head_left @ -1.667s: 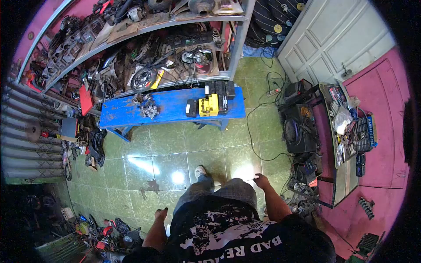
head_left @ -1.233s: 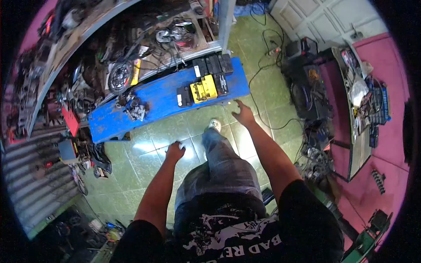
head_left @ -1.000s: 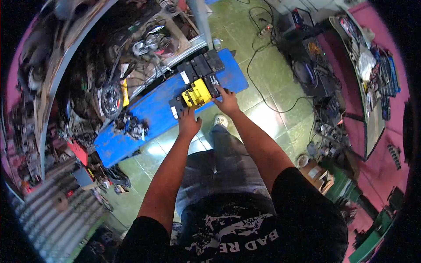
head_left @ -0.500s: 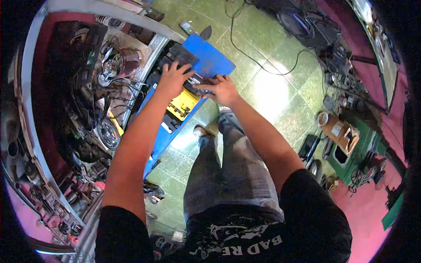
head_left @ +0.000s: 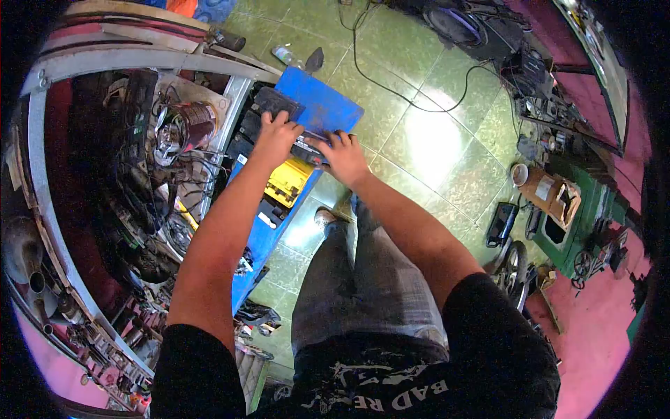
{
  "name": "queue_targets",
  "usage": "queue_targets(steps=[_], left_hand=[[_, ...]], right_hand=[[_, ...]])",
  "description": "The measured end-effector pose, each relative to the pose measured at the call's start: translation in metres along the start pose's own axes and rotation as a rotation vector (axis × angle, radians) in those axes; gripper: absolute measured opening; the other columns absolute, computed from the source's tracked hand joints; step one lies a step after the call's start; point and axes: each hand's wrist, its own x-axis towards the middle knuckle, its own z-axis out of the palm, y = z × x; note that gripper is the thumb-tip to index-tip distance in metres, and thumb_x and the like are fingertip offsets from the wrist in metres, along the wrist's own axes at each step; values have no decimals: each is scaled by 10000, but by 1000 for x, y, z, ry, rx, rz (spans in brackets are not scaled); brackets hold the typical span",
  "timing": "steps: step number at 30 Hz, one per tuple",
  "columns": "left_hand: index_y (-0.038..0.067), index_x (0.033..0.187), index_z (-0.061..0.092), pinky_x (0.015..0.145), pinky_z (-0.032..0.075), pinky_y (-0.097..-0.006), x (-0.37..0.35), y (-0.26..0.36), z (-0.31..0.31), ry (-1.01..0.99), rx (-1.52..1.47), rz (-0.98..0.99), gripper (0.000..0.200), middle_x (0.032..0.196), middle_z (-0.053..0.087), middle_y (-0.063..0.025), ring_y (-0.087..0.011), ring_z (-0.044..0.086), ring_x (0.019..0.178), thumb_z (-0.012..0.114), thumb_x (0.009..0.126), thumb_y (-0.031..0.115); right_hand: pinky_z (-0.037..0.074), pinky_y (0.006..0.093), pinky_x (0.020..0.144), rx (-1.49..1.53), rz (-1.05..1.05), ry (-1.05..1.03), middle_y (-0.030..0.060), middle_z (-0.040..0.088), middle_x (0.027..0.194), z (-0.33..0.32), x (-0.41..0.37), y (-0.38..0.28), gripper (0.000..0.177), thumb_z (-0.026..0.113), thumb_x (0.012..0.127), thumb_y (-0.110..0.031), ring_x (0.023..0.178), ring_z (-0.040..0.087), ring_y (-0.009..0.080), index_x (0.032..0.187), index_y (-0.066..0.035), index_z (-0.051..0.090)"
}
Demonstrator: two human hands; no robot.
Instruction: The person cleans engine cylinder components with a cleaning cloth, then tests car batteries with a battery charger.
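A black case [head_left: 307, 151] with pale lettering on its edge lies on the blue bench [head_left: 326, 105]. My left hand [head_left: 277, 140] is at its left end, the fingers bent over its far edge. At the right end, my right hand [head_left: 343, 158] grips it with the thumb along the near side. Just in front sits a yellow tray [head_left: 287, 183] with dark shapes in it. Beyond my left hand rests another dark, flat case [head_left: 276, 102]. The undersides of both hands are hidden.
To the left, a metal-framed shelf [head_left: 132, 58] holds a tin can [head_left: 197, 124], wires and machine parts. A black cable [head_left: 405, 91] crosses the tiled floor. On the right stand a green machine [head_left: 562, 244] and a cardboard box [head_left: 555, 194]. My legs are close to the bench.
The view has shifted a little. My left hand's fingers, spread before, are now bent closer together, and my right hand has closed nearer round the end of the black case.
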Motion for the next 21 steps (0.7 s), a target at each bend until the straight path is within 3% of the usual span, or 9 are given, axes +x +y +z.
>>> queue_targets(steps=[2,9,13,16,19,21], left_hand=[[150,1071,709,913,372,-512,-5,4,-3,18,16,-31,454,1050,727,-8,-248,564,1139,847,638,138],[137,1025,725,900,372,-521,5,54,-12,81,-101,-57,360,1036,728,-21,-252,577,1106,811,676,141],[135,1044,719,926,369,-541,1,115,-16,122,-167,-23,332,1041,732,-34,-263,589,1126,773,717,141],[136,1101,715,966,352,-560,-19,169,-32,64,-292,-32,503,1077,735,-31,-272,574,1196,876,634,234],[140,1142,713,982,339,-561,-60,218,-34,55,-419,-36,623,1090,732,-28,-270,562,1221,931,576,283],[144,1155,709,971,338,-554,-100,247,-43,38,-388,-65,629,1089,730,-26,-262,567,1187,929,579,269]], right_hand=[[407,509,961,7,-43,77,118,626,1233,5,0,-1,669,830,778,-357,1209,536,315,1382,-297,550],[397,536,942,4,-17,65,89,634,1212,-20,-39,26,716,865,724,-367,1153,552,310,1363,-273,555],[404,495,929,-5,-65,51,56,648,1234,-70,-104,44,732,865,720,-351,1109,561,299,1388,-293,572],[419,459,943,110,-6,-1,58,659,1290,-97,-165,35,688,818,771,-308,1063,561,292,1421,-345,595],[436,434,933,141,-18,23,88,662,1164,-113,-227,6,687,824,764,-333,1015,554,309,1418,-322,612],[464,470,889,112,-13,24,126,660,1147,-107,-262,-21,559,816,783,-331,1002,567,321,1311,-253,649]])
